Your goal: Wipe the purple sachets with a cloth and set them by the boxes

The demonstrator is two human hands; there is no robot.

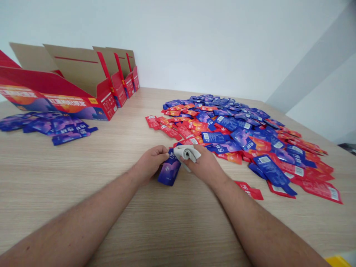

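Between my two hands is a blue pouch (169, 173) with white lettering, its printed face up and its lower end toward me. My left hand (151, 163) pinches the pouch at its left edge. A folded white cloth (187, 152) is gripped in my right hand (204, 165), pressed against the upper right of the pouch and covering that part. Just beyond my right hand spreads a large heap of blue and red pouches (215, 137).
Open red cartons (107, 104) with raised brown flaps stand in a row at the back left. Several blue pouches (46, 126) lie before them. One red pouch (249, 191) lies near my right forearm. A white wall (178, 44) rises behind the wooden table (125, 137). Something yellow (338, 261) shows at bottom right.
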